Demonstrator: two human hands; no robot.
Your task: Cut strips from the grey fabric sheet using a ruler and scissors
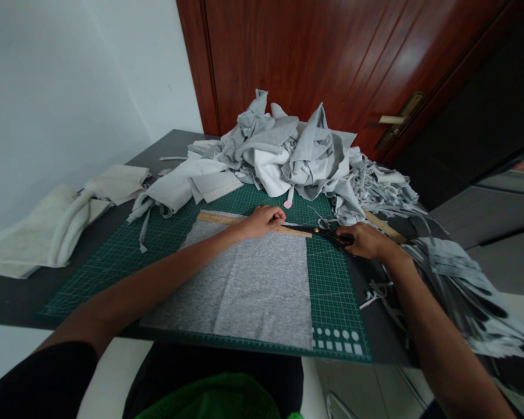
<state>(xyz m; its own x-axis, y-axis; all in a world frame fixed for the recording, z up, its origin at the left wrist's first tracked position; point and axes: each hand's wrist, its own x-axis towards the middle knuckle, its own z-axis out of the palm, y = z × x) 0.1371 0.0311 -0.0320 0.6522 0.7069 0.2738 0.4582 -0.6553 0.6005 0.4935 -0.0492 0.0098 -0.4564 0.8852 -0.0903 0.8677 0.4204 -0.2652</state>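
A grey fabric piece (262,279) lies flat on the green cutting mat (332,285). Across its far edge runs a wooden ruler (218,218). My left hand (264,221) rests over the ruler and the fabric edge, fingers bent together; what they pinch, if anything, is too small to make out. Black scissors (327,233) are in my right hand (361,240), to the right of the fabric. Their blades point left, along the ruler near the fabric's far edge, close to my left fingertips.
A large heap of grey and white cloth (275,145) sits behind the mat. Folded pale cloth (43,233) lies at the left. Thin scraps (384,186) and stacked grey strips (467,291) are at the right, with a second wooden strip (386,227) nearby.
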